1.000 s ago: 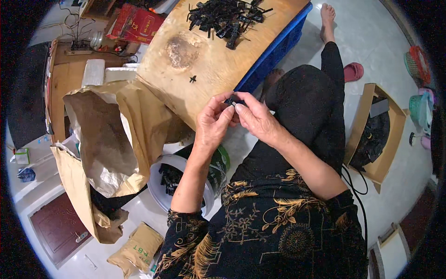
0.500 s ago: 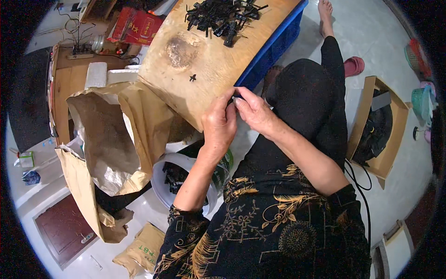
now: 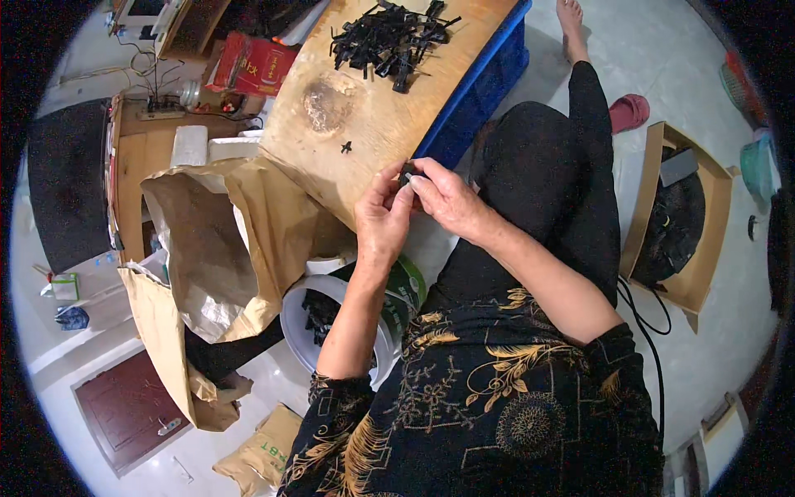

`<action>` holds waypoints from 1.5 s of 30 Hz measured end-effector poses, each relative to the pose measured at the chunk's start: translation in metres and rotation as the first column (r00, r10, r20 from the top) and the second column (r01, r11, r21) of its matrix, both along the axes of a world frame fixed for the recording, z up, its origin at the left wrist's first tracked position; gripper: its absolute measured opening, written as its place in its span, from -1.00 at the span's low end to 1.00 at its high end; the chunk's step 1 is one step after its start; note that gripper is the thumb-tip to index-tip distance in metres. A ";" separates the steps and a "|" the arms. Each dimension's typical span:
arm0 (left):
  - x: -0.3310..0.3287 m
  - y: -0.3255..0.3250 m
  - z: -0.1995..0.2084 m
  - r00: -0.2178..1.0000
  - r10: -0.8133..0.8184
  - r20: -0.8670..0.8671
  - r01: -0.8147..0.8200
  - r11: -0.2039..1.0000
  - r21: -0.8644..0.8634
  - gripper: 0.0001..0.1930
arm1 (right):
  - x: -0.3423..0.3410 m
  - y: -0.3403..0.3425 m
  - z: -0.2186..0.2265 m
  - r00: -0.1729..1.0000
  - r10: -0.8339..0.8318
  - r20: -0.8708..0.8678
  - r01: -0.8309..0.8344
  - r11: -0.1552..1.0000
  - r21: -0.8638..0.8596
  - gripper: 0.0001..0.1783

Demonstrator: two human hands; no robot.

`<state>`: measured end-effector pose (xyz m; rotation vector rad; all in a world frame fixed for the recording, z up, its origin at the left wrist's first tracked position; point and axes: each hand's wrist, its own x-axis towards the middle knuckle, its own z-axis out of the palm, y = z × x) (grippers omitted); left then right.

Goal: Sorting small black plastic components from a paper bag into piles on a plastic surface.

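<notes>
My left hand (image 3: 383,217) and my right hand (image 3: 448,201) meet above the near edge of a wooden board. Pinched between their fingertips is a small black plastic part (image 3: 407,173), mostly covered by the fingers. A heap of similar black plastic parts (image 3: 385,41) lies at the board's far end. One little black piece (image 3: 346,147) rests alone nearer to my hands. The worn wooden board (image 3: 373,108) has a dark scorched patch and lies over a blue plastic crate (image 3: 476,95).
Left stands an open brown paper sack (image 3: 277,240). A white bucket (image 3: 291,327) holding black parts sits beneath my left forearm. At right are a cardboard box (image 3: 716,207) with black pieces, a black cable (image 3: 650,356) and a pink slipper (image 3: 629,113).
My fingers have shifted around the small part, and its dark body now shows between them. The whole view has moved slightly; the heap and the lone piece look otherwise the same.
</notes>
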<state>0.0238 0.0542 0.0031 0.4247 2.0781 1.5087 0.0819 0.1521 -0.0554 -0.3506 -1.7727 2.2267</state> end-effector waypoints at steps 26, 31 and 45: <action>-0.022 -0.038 0.011 0.751 -0.266 0.604 -0.042 0.894 0.446 -0.58 | 0.005 0.011 0.030 0.917 0.399 0.013 -0.340 0.797 -0.499 -0.82; -0.019 -0.039 0.018 0.880 -0.273 0.390 0.231 0.961 0.152 -0.56 | 0.004 0.007 0.032 0.939 0.341 -0.053 -0.327 0.827 -0.457 -0.90; -0.022 -0.029 0.013 0.929 -0.282 0.239 0.281 0.959 0.037 -0.74 | 0.004 0.000 0.019 0.962 0.273 0.030 -0.271 0.961 -0.058 -0.72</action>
